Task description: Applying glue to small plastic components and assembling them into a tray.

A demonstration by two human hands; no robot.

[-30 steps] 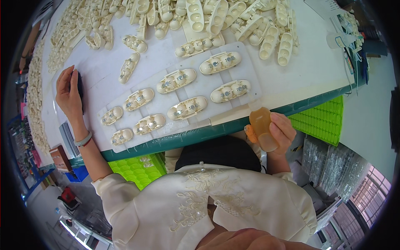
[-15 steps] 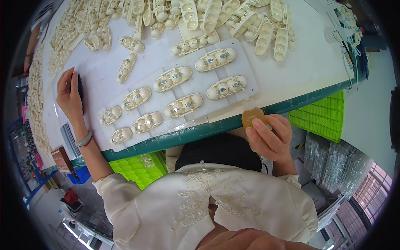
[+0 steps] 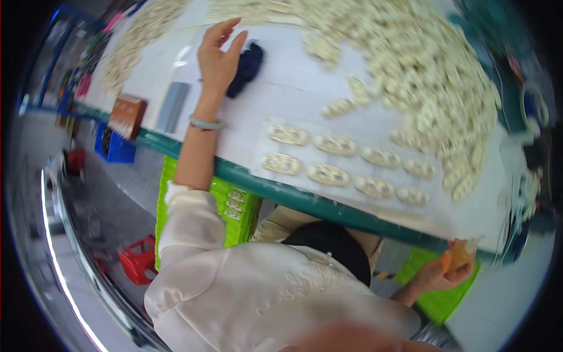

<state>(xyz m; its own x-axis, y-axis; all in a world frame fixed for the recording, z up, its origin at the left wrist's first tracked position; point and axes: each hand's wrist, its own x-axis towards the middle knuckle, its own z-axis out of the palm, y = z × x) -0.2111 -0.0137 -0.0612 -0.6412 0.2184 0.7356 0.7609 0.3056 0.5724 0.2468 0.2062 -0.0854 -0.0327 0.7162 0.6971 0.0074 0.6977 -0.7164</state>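
My left hand [image 3: 218,63] is on the table at the left, its thumb apart from the bent fingers and nothing visible in it. Just right of it lies a crumpled dark blue cloth [image 3: 248,66]. At the far right, by the table's front edge, my right hand [image 3: 454,273] is closed around a small amber squeeze bottle [image 3: 463,253] with a pale tip. Between the hands, a thin white board [image 3: 358,167] carries two rows of cream oval plastic shells [image 3: 335,145] with small silvery spots. Blur hides their finer detail.
Heaps of cream plastic parts [image 3: 410,76] cover the back and right of the table, with another pile [image 3: 143,41] at far left. A brown box [image 3: 127,116] and grey-blue slab [image 3: 173,107] sit left. Below are green trays [image 3: 237,214], a blue bin [image 3: 114,144] and a red stool [image 3: 138,259].
The view has swung toward the left. My right hand has carried the bottle rightward, away from the board. My left hand stays beside the cloth, more of which now shows.
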